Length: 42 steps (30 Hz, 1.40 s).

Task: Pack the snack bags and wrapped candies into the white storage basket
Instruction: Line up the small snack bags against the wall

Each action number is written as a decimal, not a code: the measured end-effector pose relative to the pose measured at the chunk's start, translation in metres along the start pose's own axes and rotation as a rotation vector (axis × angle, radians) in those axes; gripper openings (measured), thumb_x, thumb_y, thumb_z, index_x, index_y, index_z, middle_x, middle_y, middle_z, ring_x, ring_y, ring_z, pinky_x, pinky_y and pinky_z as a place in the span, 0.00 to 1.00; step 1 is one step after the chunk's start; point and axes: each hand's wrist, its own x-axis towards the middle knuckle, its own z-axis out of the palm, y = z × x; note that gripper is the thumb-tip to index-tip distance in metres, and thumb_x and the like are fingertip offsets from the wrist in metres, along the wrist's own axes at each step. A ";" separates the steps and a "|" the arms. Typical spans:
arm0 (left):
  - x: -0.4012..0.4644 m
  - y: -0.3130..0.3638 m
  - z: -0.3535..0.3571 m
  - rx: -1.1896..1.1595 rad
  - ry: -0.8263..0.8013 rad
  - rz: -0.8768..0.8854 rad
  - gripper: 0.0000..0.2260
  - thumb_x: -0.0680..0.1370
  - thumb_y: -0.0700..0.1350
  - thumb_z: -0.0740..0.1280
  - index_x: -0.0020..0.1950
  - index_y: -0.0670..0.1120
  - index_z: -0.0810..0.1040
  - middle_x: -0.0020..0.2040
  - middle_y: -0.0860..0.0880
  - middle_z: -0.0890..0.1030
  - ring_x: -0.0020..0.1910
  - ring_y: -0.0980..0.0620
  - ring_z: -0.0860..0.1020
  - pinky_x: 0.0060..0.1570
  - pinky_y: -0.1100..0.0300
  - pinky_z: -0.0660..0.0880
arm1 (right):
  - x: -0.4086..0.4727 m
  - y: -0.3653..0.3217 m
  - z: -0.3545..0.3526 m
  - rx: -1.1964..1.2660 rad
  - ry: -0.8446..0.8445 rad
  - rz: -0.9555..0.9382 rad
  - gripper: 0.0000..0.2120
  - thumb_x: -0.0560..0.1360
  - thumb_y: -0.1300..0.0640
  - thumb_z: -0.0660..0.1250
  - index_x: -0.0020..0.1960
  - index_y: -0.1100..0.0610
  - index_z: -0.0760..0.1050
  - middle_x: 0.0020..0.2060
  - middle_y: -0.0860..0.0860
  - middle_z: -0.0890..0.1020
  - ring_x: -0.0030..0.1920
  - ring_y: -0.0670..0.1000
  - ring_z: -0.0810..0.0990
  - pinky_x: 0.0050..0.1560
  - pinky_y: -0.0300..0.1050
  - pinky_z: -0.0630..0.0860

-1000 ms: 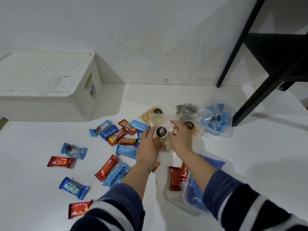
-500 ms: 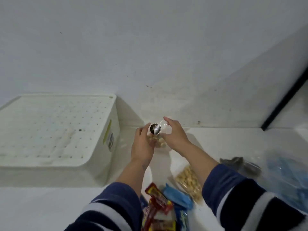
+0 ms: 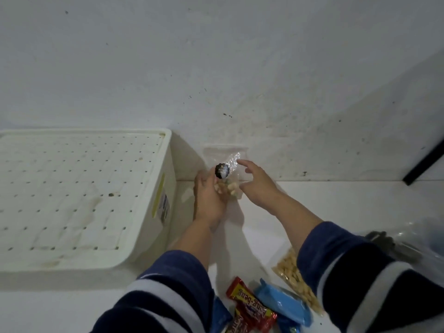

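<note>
Head view shows the left hand (image 3: 209, 198) with fingers curled round a clear snack bag (image 3: 227, 173), held up just right of the white basket (image 3: 153, 212). Beside the bag, the right hand (image 3: 258, 186) has its fingers spread apart. Candies (image 3: 252, 308) lie near the sleeves.

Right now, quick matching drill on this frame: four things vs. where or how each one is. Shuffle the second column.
Things:
1. clear snack bag
2. white storage basket
3. red candy wrapper
4. right hand

Places or states:
A. bottom edge of the view, beside a blue wrapper
B. fingers spread, at the bag's right side
C. gripped in the left hand, black round sticker showing
D. far left, against the wall, with a perforated surface

Pairs: 1-C, 2-D, 3-A, 4-B
</note>
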 end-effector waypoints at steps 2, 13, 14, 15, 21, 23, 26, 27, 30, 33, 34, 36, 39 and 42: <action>-0.016 0.007 0.003 0.042 0.005 -0.021 0.28 0.75 0.35 0.64 0.74 0.48 0.63 0.76 0.43 0.55 0.75 0.46 0.56 0.67 0.63 0.60 | -0.014 0.007 -0.009 -0.069 -0.010 0.014 0.26 0.75 0.68 0.59 0.68 0.48 0.70 0.64 0.53 0.72 0.53 0.49 0.72 0.47 0.37 0.68; -0.147 0.077 0.066 0.207 -0.384 0.106 0.28 0.77 0.56 0.64 0.75 0.52 0.60 0.77 0.50 0.57 0.76 0.51 0.56 0.71 0.54 0.61 | -0.092 0.052 -0.118 -0.759 -0.157 0.292 0.21 0.78 0.66 0.56 0.69 0.57 0.71 0.68 0.54 0.72 0.67 0.55 0.72 0.65 0.44 0.71; -0.155 0.082 0.071 0.240 -0.412 0.101 0.31 0.76 0.59 0.65 0.75 0.52 0.59 0.77 0.49 0.56 0.76 0.50 0.56 0.71 0.54 0.61 | -0.097 0.058 -0.123 -0.817 -0.170 0.312 0.21 0.77 0.66 0.56 0.69 0.59 0.70 0.67 0.55 0.72 0.66 0.56 0.73 0.66 0.46 0.72; -0.163 0.086 0.075 0.274 -0.436 0.091 0.34 0.74 0.61 0.65 0.76 0.51 0.58 0.78 0.48 0.55 0.76 0.49 0.56 0.72 0.53 0.60 | -0.102 0.065 -0.125 -0.866 -0.184 0.332 0.20 0.77 0.66 0.56 0.68 0.60 0.71 0.66 0.56 0.74 0.64 0.56 0.74 0.65 0.47 0.73; -0.183 0.075 0.083 0.400 -0.440 0.065 0.41 0.70 0.58 0.71 0.77 0.50 0.53 0.76 0.45 0.58 0.74 0.45 0.60 0.72 0.53 0.60 | -0.119 0.081 -0.124 -0.918 -0.111 0.329 0.13 0.74 0.68 0.57 0.53 0.60 0.75 0.55 0.56 0.79 0.54 0.56 0.79 0.51 0.45 0.75; -0.186 0.072 0.081 0.337 -0.417 0.051 0.41 0.71 0.55 0.72 0.77 0.50 0.52 0.74 0.45 0.60 0.72 0.45 0.62 0.71 0.53 0.62 | -0.119 0.076 -0.123 -0.862 -0.053 0.313 0.13 0.74 0.67 0.59 0.54 0.61 0.77 0.54 0.55 0.80 0.53 0.56 0.80 0.50 0.45 0.76; -0.193 0.071 0.074 0.298 -0.411 0.029 0.44 0.71 0.51 0.73 0.78 0.50 0.49 0.74 0.45 0.60 0.72 0.44 0.62 0.70 0.51 0.63 | -0.119 0.065 -0.131 -0.698 -0.034 0.283 0.13 0.74 0.63 0.63 0.57 0.60 0.79 0.54 0.55 0.81 0.52 0.54 0.80 0.51 0.44 0.78; -0.196 0.071 0.071 0.311 -0.424 0.036 0.45 0.71 0.50 0.74 0.78 0.50 0.47 0.74 0.44 0.59 0.73 0.43 0.61 0.71 0.50 0.62 | -0.123 0.058 -0.135 -0.669 -0.038 0.277 0.13 0.73 0.62 0.66 0.57 0.60 0.79 0.54 0.55 0.81 0.52 0.54 0.80 0.52 0.44 0.78; -0.205 0.069 0.062 0.325 -0.462 0.073 0.48 0.70 0.45 0.75 0.78 0.53 0.44 0.75 0.43 0.58 0.73 0.43 0.60 0.72 0.49 0.62 | -0.148 0.044 -0.149 -0.583 -0.097 0.273 0.16 0.70 0.62 0.71 0.59 0.61 0.79 0.52 0.57 0.83 0.48 0.53 0.82 0.51 0.44 0.79; -0.217 0.071 0.056 0.308 -0.484 0.092 0.48 0.71 0.42 0.75 0.78 0.54 0.44 0.74 0.44 0.59 0.71 0.43 0.63 0.70 0.51 0.64 | -0.175 0.040 -0.155 -0.543 -0.197 0.328 0.16 0.73 0.62 0.71 0.60 0.61 0.78 0.52 0.58 0.84 0.48 0.55 0.84 0.55 0.46 0.80; -0.222 0.071 0.055 0.301 -0.486 0.089 0.48 0.71 0.41 0.75 0.78 0.54 0.44 0.73 0.45 0.60 0.71 0.43 0.64 0.69 0.52 0.65 | -0.181 0.042 -0.155 -0.547 -0.206 0.352 0.16 0.73 0.62 0.71 0.60 0.62 0.79 0.50 0.58 0.85 0.46 0.55 0.84 0.53 0.44 0.81; -0.229 0.072 0.056 0.292 -0.480 0.082 0.48 0.71 0.40 0.75 0.78 0.55 0.44 0.73 0.46 0.60 0.69 0.44 0.65 0.67 0.54 0.67 | -0.191 0.044 -0.156 -0.485 -0.172 0.378 0.15 0.72 0.64 0.71 0.58 0.63 0.79 0.40 0.54 0.84 0.36 0.50 0.82 0.35 0.35 0.81; -0.236 0.073 0.058 0.299 -0.475 0.082 0.48 0.71 0.45 0.75 0.78 0.55 0.44 0.71 0.46 0.61 0.69 0.44 0.66 0.67 0.51 0.68 | -0.200 0.050 -0.154 -0.419 -0.127 0.397 0.12 0.72 0.66 0.70 0.56 0.65 0.80 0.46 0.55 0.83 0.45 0.51 0.84 0.32 0.35 0.78; -0.245 0.073 0.060 0.273 -0.460 0.096 0.43 0.74 0.53 0.71 0.78 0.54 0.46 0.70 0.45 0.63 0.69 0.45 0.66 0.68 0.52 0.67 | -0.207 0.054 -0.155 -0.420 -0.106 0.383 0.12 0.74 0.65 0.68 0.57 0.63 0.80 0.43 0.53 0.82 0.40 0.49 0.82 0.26 0.31 0.73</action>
